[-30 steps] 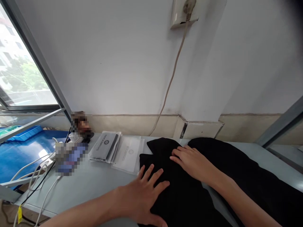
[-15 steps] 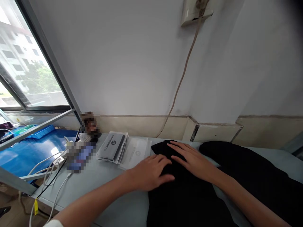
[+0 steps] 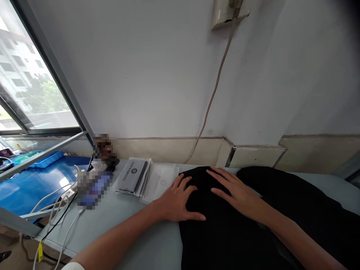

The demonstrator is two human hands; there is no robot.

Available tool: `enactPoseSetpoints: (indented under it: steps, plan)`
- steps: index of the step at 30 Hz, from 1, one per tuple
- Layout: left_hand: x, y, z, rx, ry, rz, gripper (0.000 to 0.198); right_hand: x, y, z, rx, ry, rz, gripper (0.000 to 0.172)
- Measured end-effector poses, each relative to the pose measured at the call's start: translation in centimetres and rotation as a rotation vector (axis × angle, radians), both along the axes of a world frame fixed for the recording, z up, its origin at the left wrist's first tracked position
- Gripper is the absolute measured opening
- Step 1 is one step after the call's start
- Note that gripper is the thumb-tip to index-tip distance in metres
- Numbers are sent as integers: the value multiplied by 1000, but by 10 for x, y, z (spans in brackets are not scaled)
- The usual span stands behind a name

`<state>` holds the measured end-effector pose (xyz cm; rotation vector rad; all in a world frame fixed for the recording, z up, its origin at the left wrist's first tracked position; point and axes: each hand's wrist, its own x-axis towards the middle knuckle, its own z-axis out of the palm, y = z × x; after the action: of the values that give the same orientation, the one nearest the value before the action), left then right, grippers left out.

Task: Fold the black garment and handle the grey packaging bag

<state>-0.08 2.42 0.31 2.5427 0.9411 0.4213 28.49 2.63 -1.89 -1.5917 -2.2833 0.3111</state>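
Black cloth, apparently a garment, lies spread on the pale grey-blue table. My left hand rests at its left edge, fingers spread and thumb stretched across the fabric. On the upper right part of the same cloth lies my right hand, palm down with its fingers apart. Neither hand grips anything. A second black cloth piece lies to the right, beyond my right forearm. Left of my left hand are a clear plastic bag with faint printing and a stack of grey bagged packets.
A blurred phone-like object with a white cable lies on the left of the table. Behind it stand plugs and a dark blurred item. A blue table sits beyond a metal frame. A cord hangs from the wall socket.
Both hands have spread apart slightly. My left hand's fingers have opened wider and moved up, and my right hand has shifted a little right. The cloth's upper edge looks flatter and smoother.
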Motion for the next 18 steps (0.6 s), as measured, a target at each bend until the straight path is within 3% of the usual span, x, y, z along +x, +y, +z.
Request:
enactPoseSetpoints:
  steps: [5,10,18]
  plan:
    - [0,-1,-5,-23,19,13,101,-5,-1,-10,-64,-103,-35,93]
    - [0,-1,-6,-25,41,23,106,-6,1,-18,17,-101,-97,88]
    - [-1,1,-11,-40,109,1,107,-8,2,-22,79,-123,-64,85]
